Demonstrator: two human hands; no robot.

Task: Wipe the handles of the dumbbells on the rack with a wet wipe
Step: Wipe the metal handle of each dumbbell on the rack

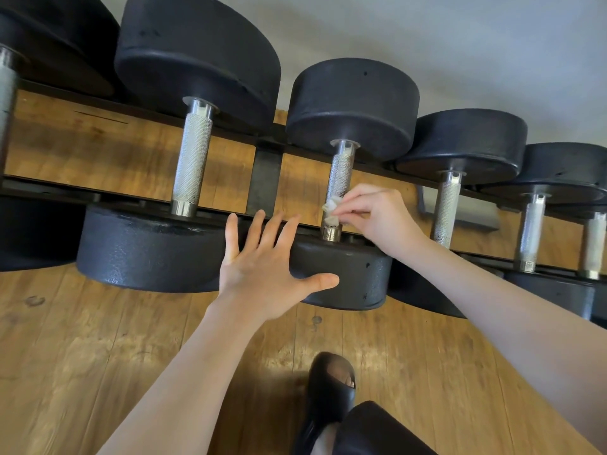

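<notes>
Wipe may slip off knurling.
Your right hand (377, 215) only pinches the wipe (331, 209) on the handle (340, 178); left hand (262, 261), fingers spread, braces the head (354, 274).

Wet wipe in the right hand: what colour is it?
White, crumpled wet wipe, pinched against the handle; head view.

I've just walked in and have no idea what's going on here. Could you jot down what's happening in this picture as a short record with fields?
place: dumbbell rack over a wooden floor
activity: wiping a dumbbell handle
right hand: pinches a wet wipe against the lower part of the knurled handle
left hand: fingers spread, resting on the near weight head of the same dumbbell
neighbouring dumbbells: a larger one to the left, smaller ones to the right
also in view: a foot in a black sandal
</notes>
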